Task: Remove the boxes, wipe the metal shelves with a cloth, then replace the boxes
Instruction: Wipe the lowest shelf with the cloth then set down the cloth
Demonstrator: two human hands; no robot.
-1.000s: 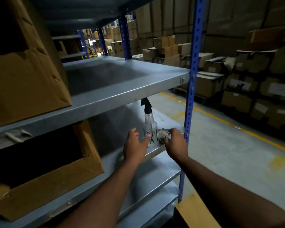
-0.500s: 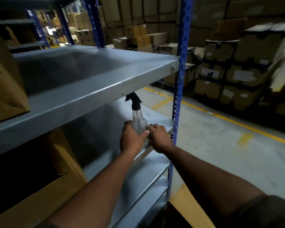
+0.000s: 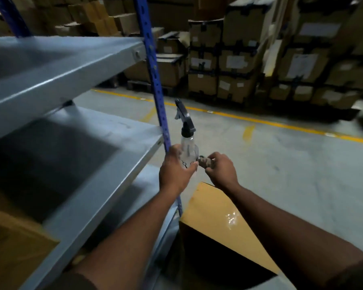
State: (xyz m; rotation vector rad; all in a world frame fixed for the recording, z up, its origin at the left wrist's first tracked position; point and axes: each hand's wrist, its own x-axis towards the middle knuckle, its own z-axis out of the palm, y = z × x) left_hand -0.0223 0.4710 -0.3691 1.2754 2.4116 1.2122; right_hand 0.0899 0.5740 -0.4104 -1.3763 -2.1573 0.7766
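While the left hand (image 3: 176, 170) grips the clear plastic spray bottle with a black trigger head (image 3: 187, 143) upright, the right hand (image 3: 220, 169) at its three o'clock pinches a small crumpled cloth (image 3: 204, 161), likely readying both to wet and wipe the grey metal shelves (image 3: 92, 147) at nine o'clock. An open yellow-brown cardboard box (image 3: 218, 216) sits off the rack at six o'clock.

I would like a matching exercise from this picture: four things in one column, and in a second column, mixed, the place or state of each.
Things:
1. spray bottle
2. cloth
3. yellow box
4. blue post

Places or states:
A. on the floor, below the hands
B. held in the left hand
C. upright at the shelf corner
D. pinched in the right hand

Pairs: 1-B, 2-D, 3-A, 4-C
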